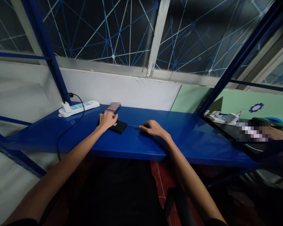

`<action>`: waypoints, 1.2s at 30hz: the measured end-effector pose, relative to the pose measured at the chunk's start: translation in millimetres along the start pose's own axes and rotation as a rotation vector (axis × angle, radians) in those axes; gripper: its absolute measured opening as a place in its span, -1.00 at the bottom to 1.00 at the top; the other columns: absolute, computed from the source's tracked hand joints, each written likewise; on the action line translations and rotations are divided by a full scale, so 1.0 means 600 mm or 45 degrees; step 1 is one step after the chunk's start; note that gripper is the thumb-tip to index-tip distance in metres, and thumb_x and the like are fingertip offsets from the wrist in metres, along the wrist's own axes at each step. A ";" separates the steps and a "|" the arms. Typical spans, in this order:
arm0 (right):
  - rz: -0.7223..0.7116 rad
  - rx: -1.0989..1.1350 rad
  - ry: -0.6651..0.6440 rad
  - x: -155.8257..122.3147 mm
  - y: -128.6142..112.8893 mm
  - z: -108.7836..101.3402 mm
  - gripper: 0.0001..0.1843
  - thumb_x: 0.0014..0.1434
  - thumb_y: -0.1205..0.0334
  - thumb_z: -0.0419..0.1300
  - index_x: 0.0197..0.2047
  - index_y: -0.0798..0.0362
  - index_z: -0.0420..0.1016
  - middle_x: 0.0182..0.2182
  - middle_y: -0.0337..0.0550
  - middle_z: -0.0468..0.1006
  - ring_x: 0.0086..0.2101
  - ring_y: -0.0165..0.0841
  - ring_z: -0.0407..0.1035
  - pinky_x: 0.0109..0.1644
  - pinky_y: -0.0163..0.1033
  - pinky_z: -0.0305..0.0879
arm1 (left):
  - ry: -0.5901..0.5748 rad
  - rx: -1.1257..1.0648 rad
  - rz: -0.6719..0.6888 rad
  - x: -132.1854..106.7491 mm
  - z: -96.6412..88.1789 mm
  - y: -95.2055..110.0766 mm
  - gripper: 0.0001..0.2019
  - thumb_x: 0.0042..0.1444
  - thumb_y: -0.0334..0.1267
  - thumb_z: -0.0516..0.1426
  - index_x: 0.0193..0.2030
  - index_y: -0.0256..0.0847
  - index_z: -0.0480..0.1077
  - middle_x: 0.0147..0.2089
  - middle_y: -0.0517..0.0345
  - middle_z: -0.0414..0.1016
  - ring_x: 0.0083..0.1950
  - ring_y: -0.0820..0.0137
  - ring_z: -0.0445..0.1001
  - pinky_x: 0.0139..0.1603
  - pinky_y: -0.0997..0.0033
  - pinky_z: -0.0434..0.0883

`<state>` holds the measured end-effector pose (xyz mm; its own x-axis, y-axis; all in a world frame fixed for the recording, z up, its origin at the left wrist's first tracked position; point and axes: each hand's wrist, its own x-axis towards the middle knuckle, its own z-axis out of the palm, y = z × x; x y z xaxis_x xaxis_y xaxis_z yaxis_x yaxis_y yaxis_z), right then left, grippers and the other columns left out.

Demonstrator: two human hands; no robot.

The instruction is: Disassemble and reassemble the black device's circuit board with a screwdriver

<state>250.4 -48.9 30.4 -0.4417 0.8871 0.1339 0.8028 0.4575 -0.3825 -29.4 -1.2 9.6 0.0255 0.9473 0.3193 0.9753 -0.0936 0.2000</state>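
A black flat rectangular device (119, 126) with a small pale label lies on the blue table (132, 144). My left hand (108, 120) grips its left part from above and covers much of it. My right hand (153, 128) is closed round the dark handle of a slim tool that looks like a screwdriver (133, 126). Its thin shaft points left, level with the tabletop, and the tip meets or nearly meets the device's right edge; I cannot tell which. Just beyond my left hand lies a flat reddish phone-like object (112, 107), partly blurred out.
A white power strip (81, 108) with a plug sits at the back left, and its black cable (70, 127) hangs over the front edge. Blue frame posts (223, 75) flank the table. To the right, another person's hand (277, 132) is by a black surface with white items (224, 117).
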 end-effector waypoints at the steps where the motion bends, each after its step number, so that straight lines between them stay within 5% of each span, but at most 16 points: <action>1: 0.009 -0.016 -0.002 0.000 0.001 0.000 -0.49 0.23 -0.17 0.08 -0.46 0.08 0.52 -0.58 -0.15 0.45 -0.54 -0.42 0.20 -0.44 -0.26 -0.02 | 0.000 0.005 -0.002 0.000 -0.001 0.001 -0.50 0.25 0.01 -0.08 -0.44 -0.22 0.54 -0.33 -0.15 0.60 -0.18 0.07 0.52 -0.05 0.08 0.31; 14: -0.029 0.028 0.035 0.003 0.008 0.006 -0.64 0.05 -0.08 0.30 -0.34 0.06 0.43 -0.50 -0.22 0.48 -0.50 -0.43 0.26 -0.43 -0.31 0.01 | 0.003 -0.006 0.007 0.005 0.006 -0.004 -0.50 0.25 0.03 -0.07 -0.47 -0.22 0.53 -0.35 -0.13 0.60 -0.20 0.10 0.51 -0.05 0.10 0.31; 20: -0.036 0.053 0.053 0.004 0.011 0.004 -0.62 0.11 -0.12 0.23 -0.36 0.06 0.44 -0.46 -0.15 0.52 -0.47 -0.40 0.29 -0.40 -0.29 0.05 | 0.063 0.012 0.034 0.002 0.003 -0.002 -0.50 0.25 0.01 -0.07 -0.45 -0.22 0.55 -0.34 -0.14 0.60 -0.17 0.09 0.51 -0.03 0.09 0.30; 28: 0.021 0.016 0.123 0.001 0.001 -0.002 -0.62 0.14 -0.12 0.21 -0.37 0.07 0.47 -0.50 -0.18 0.50 -0.50 -0.42 0.26 -0.43 -0.30 0.00 | 0.132 -0.471 0.583 -0.011 0.003 0.011 -0.62 0.23 0.04 0.06 -0.14 -0.16 0.58 -0.06 -0.01 0.60 0.03 0.18 0.46 0.08 0.22 0.35; 36: -0.027 0.020 0.155 0.003 -0.003 0.007 -0.64 0.14 -0.10 0.22 -0.35 0.06 0.48 -0.43 -0.15 0.55 -0.44 -0.39 0.31 -0.38 -0.31 0.05 | 0.017 -0.571 0.745 -0.019 0.004 0.021 -0.74 0.20 -0.04 0.14 -0.16 -0.10 0.59 -0.07 0.02 0.56 -0.02 0.23 0.47 0.07 0.20 0.37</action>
<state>246.5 -48.7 27.8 -0.4060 0.8784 0.2520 0.7868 0.4763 -0.3926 -16.9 -12.6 6.3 0.5085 0.7003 0.5009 0.6194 -0.7017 0.3522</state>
